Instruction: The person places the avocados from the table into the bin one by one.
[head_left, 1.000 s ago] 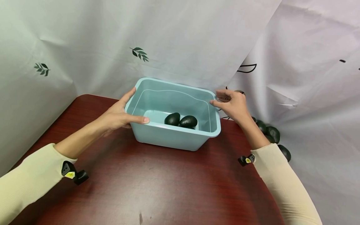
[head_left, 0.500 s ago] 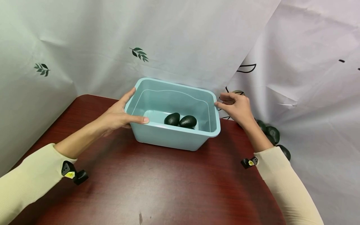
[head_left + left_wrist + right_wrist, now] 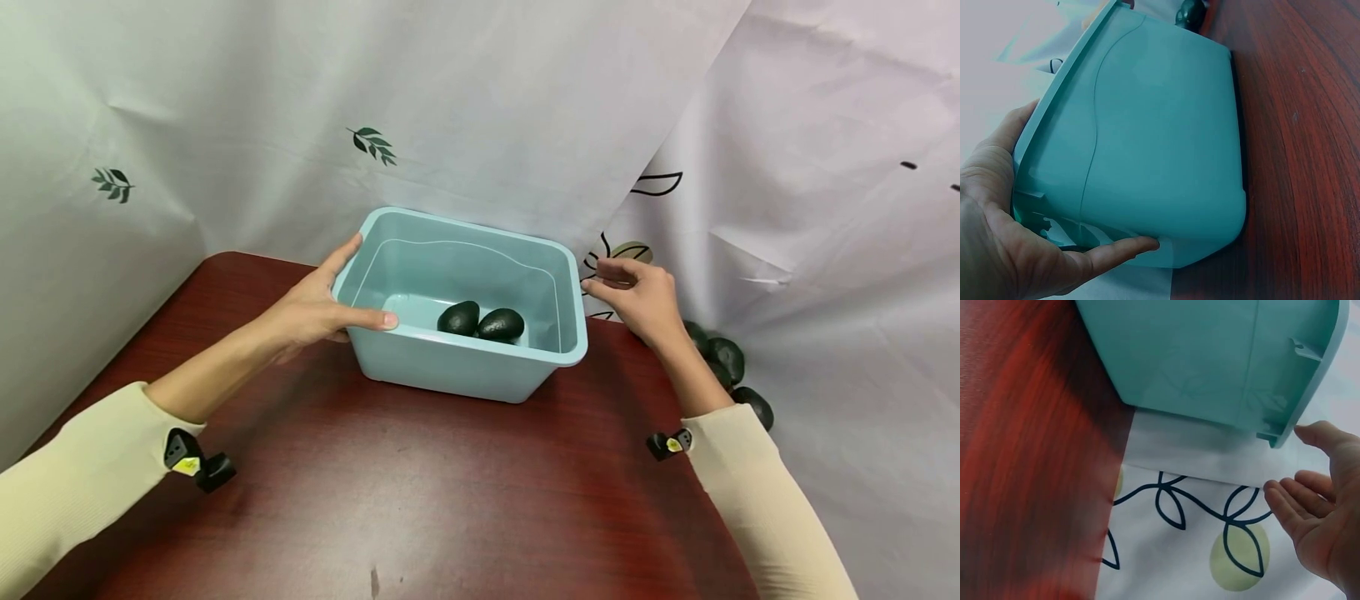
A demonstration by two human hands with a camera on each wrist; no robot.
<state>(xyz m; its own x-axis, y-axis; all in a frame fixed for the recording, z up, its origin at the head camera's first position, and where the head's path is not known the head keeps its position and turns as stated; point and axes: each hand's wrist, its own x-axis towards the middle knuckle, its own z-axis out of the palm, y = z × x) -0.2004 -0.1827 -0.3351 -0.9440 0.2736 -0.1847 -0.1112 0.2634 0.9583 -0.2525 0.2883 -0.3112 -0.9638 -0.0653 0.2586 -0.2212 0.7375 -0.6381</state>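
Note:
A light blue plastic bin (image 3: pixel 442 358) stands at the back of the table, with avocados (image 3: pixel 501 325) lying on its floor. My left hand (image 3: pixel 311 308) grips the bin's left end. Its thumb lies over the front rim and other fingers reach along the side. In the left wrist view the left hand (image 3: pixel 1029 231) wraps that corner, one finger stretched under the rim against the wall. My right hand (image 3: pixel 641 300) hovers just off the bin's right end, holding nothing. In the right wrist view the right hand (image 3: pixel 1316 500) has relaxed fingers, its thumb tip close beside the rim.
Several more avocados (image 3: pixel 726 358) are grouped past the table's right edge, partly hidden by the right forearm. A pale cloth (image 3: pixel 487 125) with leaf prints hangs close behind the bin. The dark red wooden table (image 3: pixel 420 492) stretches out in front.
My right hand has drawn away from the bin's right rim, moving right and slightly down. The left hand, the bin and the avocados inside stay in place.

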